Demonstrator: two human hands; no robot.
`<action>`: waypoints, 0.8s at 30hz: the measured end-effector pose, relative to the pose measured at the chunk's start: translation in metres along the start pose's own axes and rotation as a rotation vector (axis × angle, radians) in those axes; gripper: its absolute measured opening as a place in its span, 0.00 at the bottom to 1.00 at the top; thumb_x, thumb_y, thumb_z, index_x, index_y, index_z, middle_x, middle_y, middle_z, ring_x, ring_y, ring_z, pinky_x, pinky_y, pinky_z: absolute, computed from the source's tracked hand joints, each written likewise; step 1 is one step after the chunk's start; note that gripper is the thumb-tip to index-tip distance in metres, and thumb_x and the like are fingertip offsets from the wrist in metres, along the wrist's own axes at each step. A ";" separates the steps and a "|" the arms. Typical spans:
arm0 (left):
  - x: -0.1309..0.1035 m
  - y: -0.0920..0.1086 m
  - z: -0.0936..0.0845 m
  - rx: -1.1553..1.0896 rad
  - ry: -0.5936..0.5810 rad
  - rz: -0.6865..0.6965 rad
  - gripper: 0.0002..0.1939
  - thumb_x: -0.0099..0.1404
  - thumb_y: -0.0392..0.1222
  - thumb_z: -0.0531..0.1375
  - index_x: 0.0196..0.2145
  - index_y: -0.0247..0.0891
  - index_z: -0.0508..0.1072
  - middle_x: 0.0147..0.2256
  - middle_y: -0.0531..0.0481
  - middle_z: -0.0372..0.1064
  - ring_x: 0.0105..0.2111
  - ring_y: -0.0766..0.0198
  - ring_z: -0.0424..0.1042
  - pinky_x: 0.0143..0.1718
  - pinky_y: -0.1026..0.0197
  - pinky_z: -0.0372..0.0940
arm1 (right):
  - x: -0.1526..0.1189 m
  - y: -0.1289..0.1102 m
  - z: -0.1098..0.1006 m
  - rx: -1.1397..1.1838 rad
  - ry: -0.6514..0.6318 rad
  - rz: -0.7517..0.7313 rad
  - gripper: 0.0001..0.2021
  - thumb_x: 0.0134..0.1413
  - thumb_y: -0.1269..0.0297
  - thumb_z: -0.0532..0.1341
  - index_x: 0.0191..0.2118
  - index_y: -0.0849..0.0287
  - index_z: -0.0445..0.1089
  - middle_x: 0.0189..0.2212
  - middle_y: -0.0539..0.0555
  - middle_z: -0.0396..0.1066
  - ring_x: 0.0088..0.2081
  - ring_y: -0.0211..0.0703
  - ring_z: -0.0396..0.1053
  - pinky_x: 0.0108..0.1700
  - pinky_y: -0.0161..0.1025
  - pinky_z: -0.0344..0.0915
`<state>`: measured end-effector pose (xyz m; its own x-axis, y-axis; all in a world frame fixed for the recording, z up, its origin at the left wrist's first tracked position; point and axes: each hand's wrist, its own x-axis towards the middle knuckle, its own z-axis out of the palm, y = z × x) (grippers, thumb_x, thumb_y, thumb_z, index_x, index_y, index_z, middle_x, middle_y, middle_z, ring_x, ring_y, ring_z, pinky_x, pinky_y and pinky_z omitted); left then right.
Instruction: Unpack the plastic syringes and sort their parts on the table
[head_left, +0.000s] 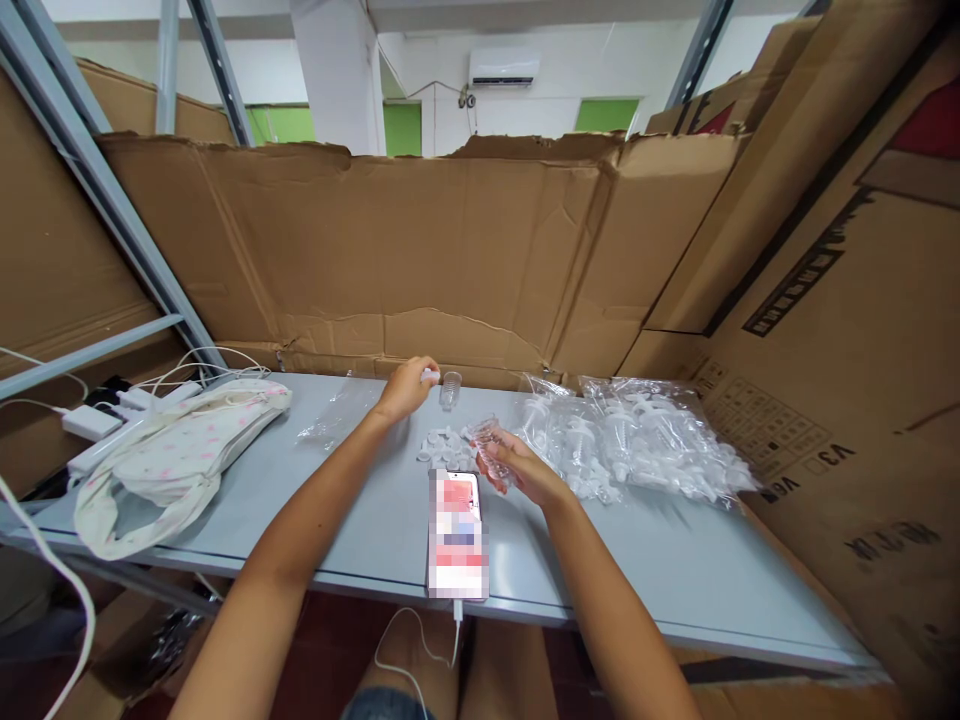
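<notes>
The left hand [405, 388] reached to the back of the grey table [660, 570] and pinched a small white cap [429, 376] in its fingertips, just beside a clear vial [450, 390] standing upright near the cardboard wall [420, 250]. The right hand [517, 465] was closed around a clear bottle [491, 455], held tilted above a loose pile of white caps [442, 446] and just behind a phone [456, 535]. Bags of clear plastic parts [637, 435] lay to the right, and a cloth bag [180, 455] lay far left beside chargers [94, 420].
</notes>
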<state>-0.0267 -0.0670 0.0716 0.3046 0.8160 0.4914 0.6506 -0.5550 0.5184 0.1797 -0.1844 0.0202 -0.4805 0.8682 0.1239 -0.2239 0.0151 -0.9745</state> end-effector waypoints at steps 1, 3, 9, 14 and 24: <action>-0.002 -0.003 0.005 0.060 -0.028 -0.005 0.06 0.56 0.35 0.55 0.33 0.39 0.69 0.38 0.49 0.69 0.40 0.60 0.66 0.43 0.59 0.59 | 0.000 0.000 0.000 0.000 0.003 -0.002 0.15 0.50 0.52 0.60 0.38 0.57 0.63 0.20 0.46 0.62 0.17 0.32 0.57 0.16 0.30 0.52; -0.006 -0.007 0.014 0.161 -0.092 -0.029 0.06 0.57 0.35 0.54 0.34 0.39 0.68 0.39 0.48 0.68 0.39 0.59 0.67 0.41 0.59 0.59 | 0.000 0.001 0.000 -0.001 0.004 -0.008 0.15 0.50 0.52 0.60 0.38 0.57 0.63 0.20 0.46 0.62 0.17 0.32 0.57 0.16 0.31 0.52; -0.015 -0.021 0.033 0.278 -0.234 -0.044 0.06 0.59 0.34 0.51 0.35 0.38 0.66 0.39 0.46 0.67 0.39 0.59 0.66 0.39 0.60 0.58 | 0.000 -0.001 0.002 -0.019 0.000 -0.004 0.15 0.51 0.52 0.59 0.38 0.57 0.62 0.20 0.46 0.63 0.16 0.31 0.57 0.17 0.31 0.53; -0.020 -0.030 0.039 0.311 -0.308 -0.038 0.09 0.57 0.30 0.50 0.34 0.38 0.65 0.39 0.47 0.66 0.38 0.61 0.65 0.41 0.60 0.58 | -0.001 -0.002 0.003 -0.023 0.001 -0.009 0.16 0.51 0.51 0.60 0.39 0.57 0.62 0.20 0.46 0.63 0.16 0.31 0.56 0.17 0.32 0.52; -0.022 -0.045 0.046 0.370 -0.378 -0.077 0.09 0.57 0.28 0.50 0.34 0.37 0.64 0.46 0.45 0.64 0.38 0.62 0.66 0.43 0.60 0.59 | 0.000 -0.001 0.001 -0.013 -0.003 -0.011 0.15 0.51 0.51 0.60 0.39 0.57 0.62 0.21 0.46 0.63 0.16 0.31 0.57 0.17 0.31 0.52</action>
<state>-0.0307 -0.0526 0.0051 0.4312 0.8913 0.1401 0.8620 -0.4528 0.2281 0.1787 -0.1852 0.0216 -0.4810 0.8663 0.1347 -0.2178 0.0308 -0.9755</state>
